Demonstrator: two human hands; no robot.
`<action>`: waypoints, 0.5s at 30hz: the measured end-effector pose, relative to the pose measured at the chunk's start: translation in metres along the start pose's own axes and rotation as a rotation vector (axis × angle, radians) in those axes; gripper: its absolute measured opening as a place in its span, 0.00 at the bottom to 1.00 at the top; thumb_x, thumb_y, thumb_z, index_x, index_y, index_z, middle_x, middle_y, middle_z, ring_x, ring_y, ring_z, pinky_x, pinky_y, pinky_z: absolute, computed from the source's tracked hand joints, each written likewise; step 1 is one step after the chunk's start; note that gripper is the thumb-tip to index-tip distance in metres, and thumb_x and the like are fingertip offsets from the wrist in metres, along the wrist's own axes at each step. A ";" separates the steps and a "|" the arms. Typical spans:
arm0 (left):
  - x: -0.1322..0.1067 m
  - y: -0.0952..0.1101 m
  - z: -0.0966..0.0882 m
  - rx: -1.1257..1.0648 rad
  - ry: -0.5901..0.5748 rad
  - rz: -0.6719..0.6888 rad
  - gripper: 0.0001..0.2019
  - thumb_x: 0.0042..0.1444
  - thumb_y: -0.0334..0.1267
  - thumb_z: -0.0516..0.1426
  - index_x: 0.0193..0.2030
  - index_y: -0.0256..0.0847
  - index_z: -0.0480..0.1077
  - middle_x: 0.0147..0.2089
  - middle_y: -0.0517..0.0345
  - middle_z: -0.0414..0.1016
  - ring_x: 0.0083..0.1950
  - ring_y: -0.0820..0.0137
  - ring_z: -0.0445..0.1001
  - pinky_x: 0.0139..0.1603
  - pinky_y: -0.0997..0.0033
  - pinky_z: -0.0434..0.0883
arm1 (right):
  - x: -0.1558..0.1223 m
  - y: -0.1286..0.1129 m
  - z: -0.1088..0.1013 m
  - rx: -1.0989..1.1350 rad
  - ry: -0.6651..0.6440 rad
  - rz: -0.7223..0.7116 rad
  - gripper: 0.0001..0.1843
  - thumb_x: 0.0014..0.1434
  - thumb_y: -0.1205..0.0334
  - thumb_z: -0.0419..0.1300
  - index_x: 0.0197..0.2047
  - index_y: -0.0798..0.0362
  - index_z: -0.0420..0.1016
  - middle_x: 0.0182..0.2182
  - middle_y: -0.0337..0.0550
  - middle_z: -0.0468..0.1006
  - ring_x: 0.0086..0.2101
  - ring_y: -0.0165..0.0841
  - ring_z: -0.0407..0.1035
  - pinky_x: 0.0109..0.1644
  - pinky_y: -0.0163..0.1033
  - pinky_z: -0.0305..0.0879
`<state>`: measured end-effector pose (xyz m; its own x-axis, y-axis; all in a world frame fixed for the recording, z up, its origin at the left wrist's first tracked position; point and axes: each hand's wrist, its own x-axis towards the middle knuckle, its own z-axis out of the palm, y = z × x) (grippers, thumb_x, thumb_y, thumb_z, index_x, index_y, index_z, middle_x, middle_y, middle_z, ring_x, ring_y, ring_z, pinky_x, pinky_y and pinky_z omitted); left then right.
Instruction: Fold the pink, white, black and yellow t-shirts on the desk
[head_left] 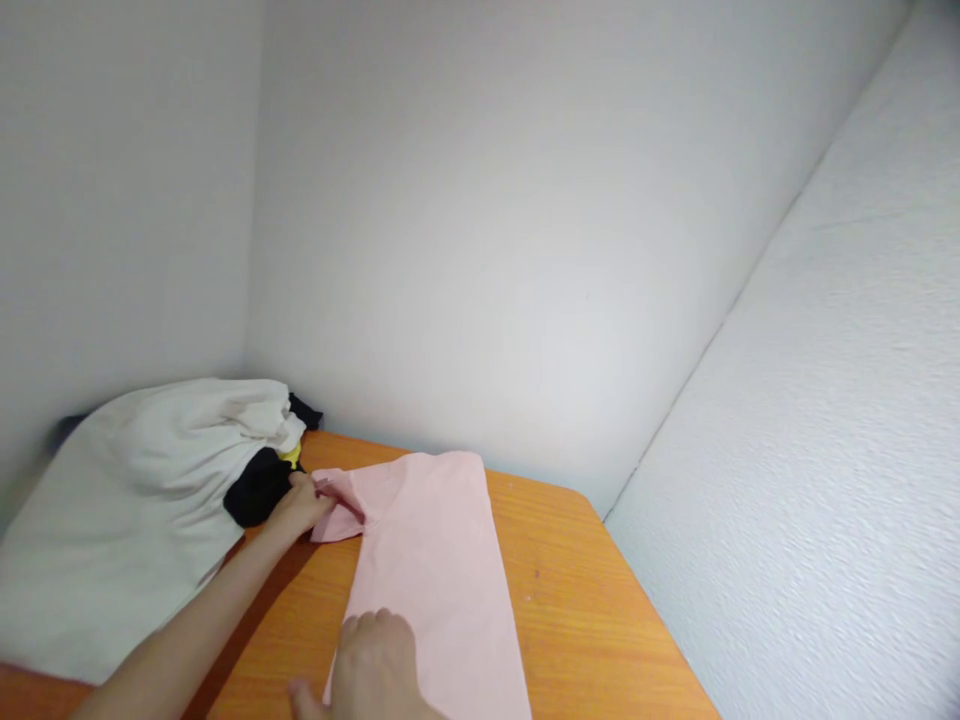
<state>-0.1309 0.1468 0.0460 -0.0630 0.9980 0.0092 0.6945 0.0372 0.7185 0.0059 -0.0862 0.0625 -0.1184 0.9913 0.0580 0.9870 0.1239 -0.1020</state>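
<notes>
A pale pink garment lies folded lengthwise on an orange wooden table. My left hand reaches out to the garment's far left part and pinches a fold or sleeve there, fingers closed on the cloth. At the bottom edge, my right hand rests flat on the near end of the pink garment, fingers spread and pressing down; its lower part is cut off by the frame.
A pile of clothes sits at the table's left: a large off-white cloth over black fabric and a bit of yellow. White walls close in behind and on the right, meeting at a corner.
</notes>
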 end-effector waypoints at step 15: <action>-0.016 -0.002 -0.020 0.139 -0.003 0.195 0.18 0.54 0.33 0.50 0.52 0.32 0.59 0.45 0.35 0.73 0.45 0.53 0.77 0.44 0.60 0.72 | -0.043 0.025 -0.013 0.299 -0.047 0.105 0.07 0.54 0.55 0.57 0.36 0.46 0.72 0.37 0.45 0.78 0.40 0.42 0.73 0.42 0.42 0.66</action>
<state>-0.1460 0.1298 0.0582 0.0838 0.9872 0.1357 0.7856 -0.1492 0.6005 0.0372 -0.1263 0.0705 -0.0292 0.9995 -0.0136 0.9196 0.0215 -0.3923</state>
